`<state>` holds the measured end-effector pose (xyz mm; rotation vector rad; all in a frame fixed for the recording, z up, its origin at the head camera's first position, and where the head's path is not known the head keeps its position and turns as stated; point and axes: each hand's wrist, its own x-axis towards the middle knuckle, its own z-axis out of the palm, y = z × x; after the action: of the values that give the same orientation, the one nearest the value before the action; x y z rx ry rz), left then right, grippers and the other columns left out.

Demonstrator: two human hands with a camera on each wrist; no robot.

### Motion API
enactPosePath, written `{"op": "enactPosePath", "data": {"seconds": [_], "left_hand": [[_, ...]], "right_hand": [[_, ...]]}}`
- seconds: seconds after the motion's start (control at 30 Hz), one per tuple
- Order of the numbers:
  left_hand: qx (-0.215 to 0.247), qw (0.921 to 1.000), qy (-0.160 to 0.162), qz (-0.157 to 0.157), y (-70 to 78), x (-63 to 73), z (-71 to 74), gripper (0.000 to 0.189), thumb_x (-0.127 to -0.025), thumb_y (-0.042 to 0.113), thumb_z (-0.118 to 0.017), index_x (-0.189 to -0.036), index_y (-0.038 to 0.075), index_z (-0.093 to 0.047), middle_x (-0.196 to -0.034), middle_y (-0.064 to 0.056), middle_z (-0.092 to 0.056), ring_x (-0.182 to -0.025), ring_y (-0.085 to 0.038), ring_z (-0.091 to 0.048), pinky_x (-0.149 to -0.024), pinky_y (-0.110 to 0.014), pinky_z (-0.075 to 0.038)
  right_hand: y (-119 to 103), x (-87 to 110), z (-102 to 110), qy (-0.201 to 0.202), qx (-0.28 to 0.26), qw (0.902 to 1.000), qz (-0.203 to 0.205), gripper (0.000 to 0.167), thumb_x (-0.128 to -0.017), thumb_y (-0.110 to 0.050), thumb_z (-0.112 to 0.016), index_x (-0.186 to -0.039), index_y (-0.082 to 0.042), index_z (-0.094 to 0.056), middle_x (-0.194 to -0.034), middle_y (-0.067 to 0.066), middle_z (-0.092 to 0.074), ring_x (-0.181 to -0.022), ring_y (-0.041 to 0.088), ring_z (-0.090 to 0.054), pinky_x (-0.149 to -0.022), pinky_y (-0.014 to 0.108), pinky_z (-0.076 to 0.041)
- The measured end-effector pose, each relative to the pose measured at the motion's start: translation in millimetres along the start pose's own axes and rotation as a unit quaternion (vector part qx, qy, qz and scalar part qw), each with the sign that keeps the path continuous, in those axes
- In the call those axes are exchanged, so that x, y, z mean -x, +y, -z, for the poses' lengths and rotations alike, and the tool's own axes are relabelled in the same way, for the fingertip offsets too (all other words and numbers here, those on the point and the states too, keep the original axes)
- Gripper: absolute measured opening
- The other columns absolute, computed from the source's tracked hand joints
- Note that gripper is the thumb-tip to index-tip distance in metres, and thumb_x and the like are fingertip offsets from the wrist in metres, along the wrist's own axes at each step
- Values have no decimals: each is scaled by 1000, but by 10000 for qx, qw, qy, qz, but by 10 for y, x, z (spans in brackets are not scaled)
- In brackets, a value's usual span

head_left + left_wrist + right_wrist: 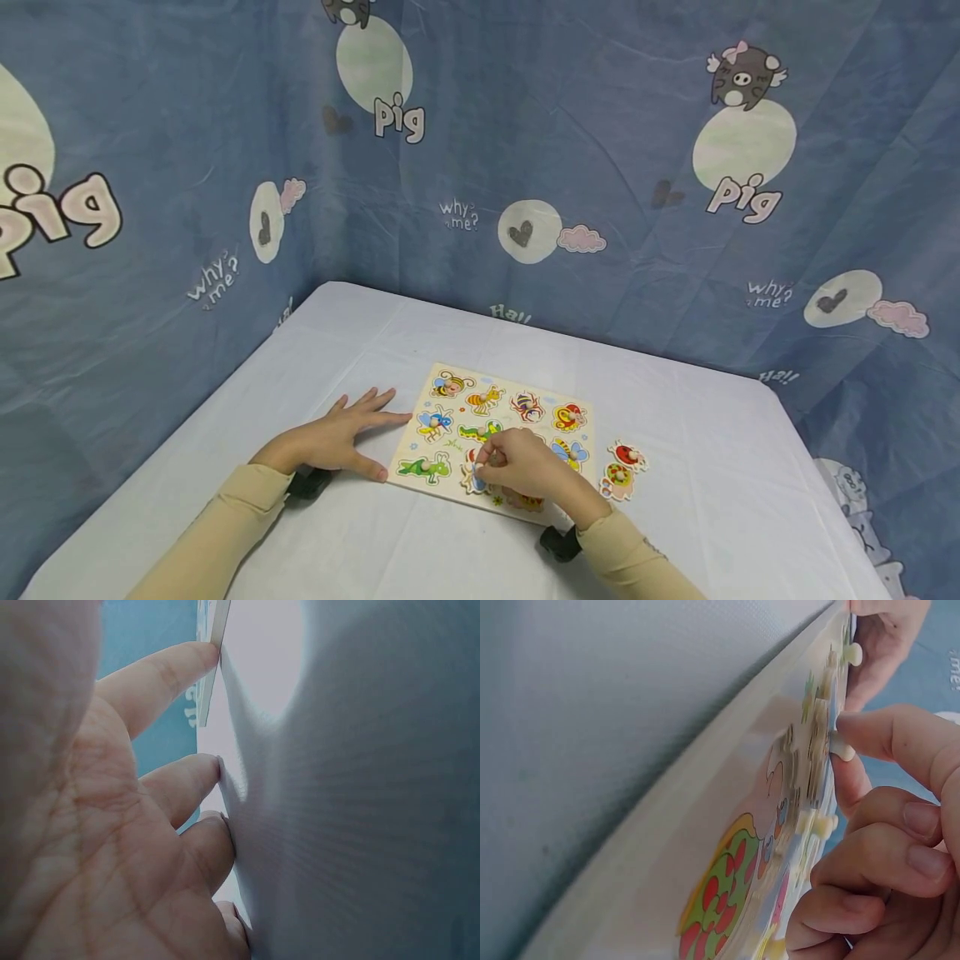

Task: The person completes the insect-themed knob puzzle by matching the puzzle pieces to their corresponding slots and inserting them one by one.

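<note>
A wooden insect peg puzzle board (pixel 450 493) lies on the white table, most of its slots filled with knobbed pieces. My right hand (pixel 525 467) is over its near side, thumb and index finger pinching the pale knob (pixel 843 747) of a puzzle piece (pixel 468 481) at the near middle. That piece's picture is partly covered by the fingers. My left hand (pixel 337 437) lies spread at the board's left side; thumb and index finger touch its edge, and the other fingertips (pixel 210 844) rest on the table. A green caterpillar piece (pixel 423 468) sits beside the pinched one.
Right of the board lie two loose pieces, a red ladybug (pixel 628 455) and a green spotted bug (pixel 617 481). A printed spotted bug (pixel 724 892) shows on the board's near right. Blue curtains (pixel 465 167) hang behind the table (pixel 337 333).
</note>
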<state>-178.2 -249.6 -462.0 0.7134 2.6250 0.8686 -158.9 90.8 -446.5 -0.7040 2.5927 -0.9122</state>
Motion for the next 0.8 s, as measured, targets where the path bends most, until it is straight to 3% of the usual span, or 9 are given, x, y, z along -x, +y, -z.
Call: {"op": "enactPosePath", "data": {"seconds": [0.33,0.8], "left_hand": [[0,10000,-2,13,-5,-4,-3,94,-76,49,-95,-157,23,-57,-179,-22,-20,-166,-53,-5,-126,-81,4],[10,10000,-30,19,-6,-3,-2,94,-76,48,-95,-158,24,-57,-179,-22,-19,-166,-53,-4,-126,-81,4]], "right_hand": [[-15,-1,-29,-108,-6,9999,102,8,-98,-20,-77,-92,-15,-74,-58,-10,-53,-51,4,-49,-61,21,-46],[-31,11,-34,-80,-151,9998,-26,8,-97,-19,-77,-91,-15,-74,-55,-9,-49,-50,5,-47,-59,21,-44]]}}
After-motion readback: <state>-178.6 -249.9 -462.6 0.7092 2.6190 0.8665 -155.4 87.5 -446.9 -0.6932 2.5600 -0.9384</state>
